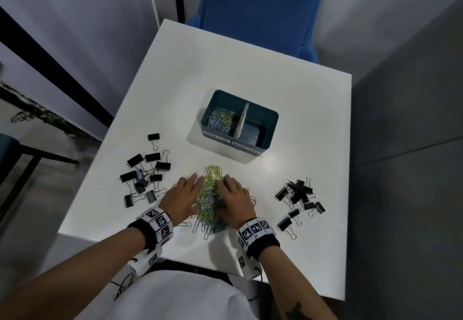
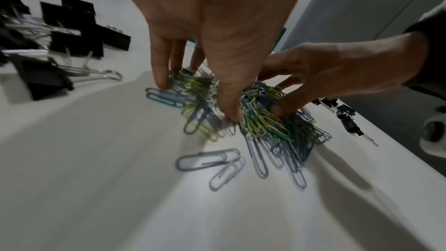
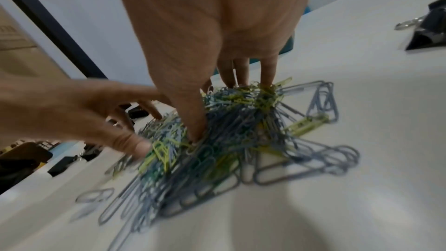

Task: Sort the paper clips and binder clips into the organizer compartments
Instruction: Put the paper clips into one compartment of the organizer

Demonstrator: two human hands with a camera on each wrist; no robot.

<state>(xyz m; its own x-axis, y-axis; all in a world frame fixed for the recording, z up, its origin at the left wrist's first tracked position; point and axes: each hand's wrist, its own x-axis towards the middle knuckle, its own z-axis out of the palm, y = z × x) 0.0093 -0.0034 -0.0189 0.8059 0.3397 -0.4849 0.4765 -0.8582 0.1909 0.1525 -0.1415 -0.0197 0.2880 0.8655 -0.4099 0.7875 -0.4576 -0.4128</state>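
Observation:
A pile of green, blue and grey paper clips (image 1: 210, 190) lies on the white table (image 1: 250, 69) near its front edge. My left hand (image 1: 181, 195) presses the pile's left side with straight fingers (image 2: 161, 75) and the thumb dug in. My right hand (image 1: 234, 199) arches over the right side, thumb and fingers curled round a clump (image 2: 260, 94). The teal organizer (image 1: 274, 119) stands behind the pile. Its left compartment, labelled paper clips, holds several paper clips (image 1: 221, 119). The other compartment is labelled binder clips. Black binder clips lie in a left group (image 1: 145, 177) and a right group (image 1: 298, 194).
A white divider (image 1: 241, 119) splits the organizer. A blue chair (image 1: 258, 6) stands behind the table's far edge. A few stray paper clips (image 2: 210, 161) lie just in front of the pile. Bare tabletop stretches between the pile and the organizer.

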